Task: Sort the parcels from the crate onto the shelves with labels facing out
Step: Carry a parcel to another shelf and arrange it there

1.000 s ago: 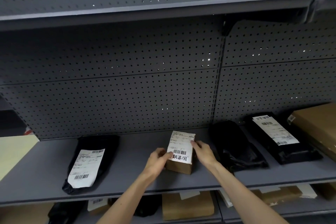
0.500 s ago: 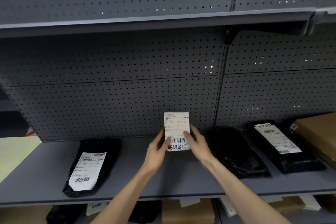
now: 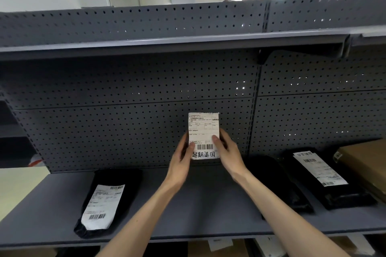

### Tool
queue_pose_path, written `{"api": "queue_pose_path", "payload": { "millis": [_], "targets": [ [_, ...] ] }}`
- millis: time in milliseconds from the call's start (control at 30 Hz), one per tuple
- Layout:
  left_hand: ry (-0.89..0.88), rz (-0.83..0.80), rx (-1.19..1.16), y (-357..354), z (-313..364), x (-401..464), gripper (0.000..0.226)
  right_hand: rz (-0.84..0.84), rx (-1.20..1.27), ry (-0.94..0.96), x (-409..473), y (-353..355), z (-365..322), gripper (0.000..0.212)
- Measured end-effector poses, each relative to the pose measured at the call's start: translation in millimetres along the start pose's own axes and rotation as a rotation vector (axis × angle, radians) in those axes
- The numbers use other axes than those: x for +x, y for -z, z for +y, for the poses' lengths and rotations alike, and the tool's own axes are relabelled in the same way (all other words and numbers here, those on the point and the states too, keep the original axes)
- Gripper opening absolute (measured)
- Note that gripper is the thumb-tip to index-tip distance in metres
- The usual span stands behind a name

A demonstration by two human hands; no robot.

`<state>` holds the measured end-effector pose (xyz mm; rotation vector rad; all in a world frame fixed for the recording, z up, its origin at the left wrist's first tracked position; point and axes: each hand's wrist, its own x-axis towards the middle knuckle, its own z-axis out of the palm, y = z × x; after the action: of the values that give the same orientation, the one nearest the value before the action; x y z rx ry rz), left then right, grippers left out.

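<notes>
Left bag [image 3: 102,204]: lies flat on the shelf [image 3: 198,210], label up, readable from the aisle.
Left hand [image 3: 180,159]: I see it gripping the box's left edge.
Box [image 3: 204,135]: upright at the far pegboard [image 3: 129,131], label facing me, so I judge it is being seated there.
Right hand [image 3: 226,151]: grips the right edge, thumb on the label, steadying it.
Right bags [image 3: 325,181]: flat.

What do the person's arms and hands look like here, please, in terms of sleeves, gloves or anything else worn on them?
Both forearms are bare as far as the frame shows: no sleeves appear. The left hand and the right hand wear no gloves. No watch, bracelet or ring can be seen on the visible parts of the wrists and fingers. There are no markings or cables on either arm.
</notes>
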<state>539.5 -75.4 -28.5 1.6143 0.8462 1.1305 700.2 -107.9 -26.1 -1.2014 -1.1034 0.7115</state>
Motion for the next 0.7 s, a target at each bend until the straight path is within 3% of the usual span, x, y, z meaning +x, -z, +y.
{"api": "queue_pose_path", "payload": {
  "millis": [400,700],
  "targets": [
    [0.075,-0.04,-0.129,-2.1,3.0,3.5,0.042,0.018,-0.143,-0.029,-6.1,12.8,-16.7,0.036],
    [0.128,-0.257,-0.258,-58.3,12.4,-3.1,0.032,0.244,-0.695,-0.193,-63.8,106.6,-30.3,0.031]
  ]
}}
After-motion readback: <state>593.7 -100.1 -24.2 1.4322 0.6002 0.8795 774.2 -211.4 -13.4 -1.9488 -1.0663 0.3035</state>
